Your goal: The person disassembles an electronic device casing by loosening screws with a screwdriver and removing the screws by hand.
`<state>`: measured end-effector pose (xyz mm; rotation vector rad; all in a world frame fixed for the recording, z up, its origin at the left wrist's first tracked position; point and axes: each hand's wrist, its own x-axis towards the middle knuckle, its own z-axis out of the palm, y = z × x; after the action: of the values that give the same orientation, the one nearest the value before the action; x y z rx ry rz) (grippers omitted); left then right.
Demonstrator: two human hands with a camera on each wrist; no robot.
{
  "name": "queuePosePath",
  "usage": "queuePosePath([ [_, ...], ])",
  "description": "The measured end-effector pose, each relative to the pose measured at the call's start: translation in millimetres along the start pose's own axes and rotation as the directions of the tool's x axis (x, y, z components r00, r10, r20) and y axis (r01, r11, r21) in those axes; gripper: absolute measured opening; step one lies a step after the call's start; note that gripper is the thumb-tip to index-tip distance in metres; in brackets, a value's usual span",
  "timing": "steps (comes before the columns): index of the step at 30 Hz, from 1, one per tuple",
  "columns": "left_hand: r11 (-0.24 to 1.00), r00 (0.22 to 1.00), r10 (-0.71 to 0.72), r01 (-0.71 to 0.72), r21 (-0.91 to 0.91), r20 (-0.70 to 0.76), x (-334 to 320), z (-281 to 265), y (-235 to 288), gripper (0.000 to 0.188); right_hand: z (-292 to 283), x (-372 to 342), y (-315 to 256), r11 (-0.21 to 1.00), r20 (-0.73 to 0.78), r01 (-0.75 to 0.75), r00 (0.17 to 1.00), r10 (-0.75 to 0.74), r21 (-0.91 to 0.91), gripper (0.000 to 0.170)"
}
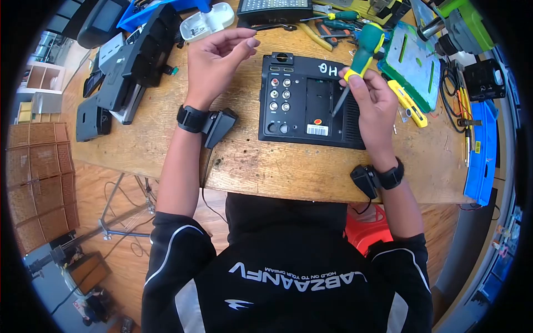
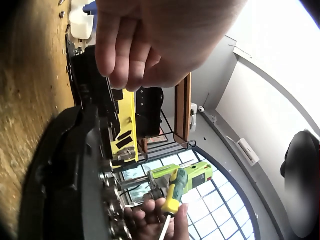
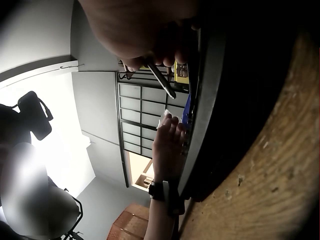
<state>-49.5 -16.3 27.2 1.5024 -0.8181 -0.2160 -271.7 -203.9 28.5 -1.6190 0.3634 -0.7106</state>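
Observation:
A black electronic device [image 1: 302,108] lies on the wooden bench, with round connectors, a barcode label and "HQ" handwritten on its back panel. My right hand [image 1: 377,105] grips a screwdriver [image 1: 367,50] by the yellow collar of its green handle. The shank points down, its tip over the panel right of the label. Past the device's upper left corner, my left hand [image 1: 216,64] is raised with loosely bent fingers, thumb and index fingertips close together. Nothing shows in the left fingers [image 2: 120,65] in the left wrist view. The right wrist view shows the screwdriver's dark shank [image 3: 161,80].
A small white tray [image 1: 208,22] holds small parts behind my left hand. Black equipment [image 1: 147,50] is stacked at left. Pliers and screwdrivers [image 1: 338,25] lie at the back. To the right are a yellow utility knife [image 1: 408,104], a green-edged plate [image 1: 411,64] and a blue tray [image 1: 482,152].

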Motion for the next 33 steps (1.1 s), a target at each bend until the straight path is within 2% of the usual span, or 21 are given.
queuePosePath([
  [5,0.997,0.990,-0.014,0.025,-0.075,0.139,-6,6,21,0.023,15,11,3,0.999,-0.058,0.002,0.998,0.001,0.037,0.028],
  [7,0.988,0.952,-0.116,0.141,-0.067,0.284,-11,9,32,0.021,22,16,8,0.999,-0.096,0.031,0.995,-0.026,0.041,0.028],
  [8,0.983,0.940,-0.109,0.151,-0.106,0.325,-15,13,34,0.019,28,19,9,0.997,-0.121,0.037,0.992,-0.028,0.070,0.029],
  [11,0.984,0.899,-0.141,0.174,-0.043,0.414,-22,22,45,0.018,37,27,13,0.995,-0.087,0.062,0.995,-0.055,0.079,0.030],
  [12,0.982,0.893,-0.117,0.170,-0.084,0.435,-25,26,42,0.016,36,26,14,0.995,-0.092,0.061,0.994,-0.054,0.079,0.030],
  [15,0.976,0.842,-0.194,0.217,0.012,0.503,-28,31,48,0.015,31,29,13,0.983,-0.182,0.116,0.979,-0.089,0.140,0.032],
  [17,0.972,0.831,-0.210,0.236,0.015,0.515,-29,37,47,0.012,23,25,13,0.985,-0.181,0.084,0.982,-0.057,0.150,0.031],
  [19,0.963,0.803,-0.004,-0.157,0.218,0.596,-27,41,48,0.008,18,23,13,0.987,-0.170,0.077,0.984,-0.052,0.141,0.030],
  [20,0.931,0.788,0.213,-0.343,0.124,0.578,-27,47,41,0.009,17,23,15,0.987,-0.168,0.076,0.984,-0.052,0.139,0.030],
  [23,0.889,0.778,0.195,-0.397,0.227,0.598,-31,51,43,0.011,15,23,22,0.989,-0.172,0.101,0.982,-0.081,0.111,0.029],
  [27,0.863,0.768,0.139,-0.403,0.304,0.625,-37,57,47,0.013,9,26,24,0.990,-0.172,0.018,0.985,0.006,0.139,0.030],
  [33,0.847,0.785,0.162,-0.421,0.324,0.598,-38,60,45,0.013,8,25,24,0.987,-0.133,0.001,0.991,0.020,0.161,0.031],
])
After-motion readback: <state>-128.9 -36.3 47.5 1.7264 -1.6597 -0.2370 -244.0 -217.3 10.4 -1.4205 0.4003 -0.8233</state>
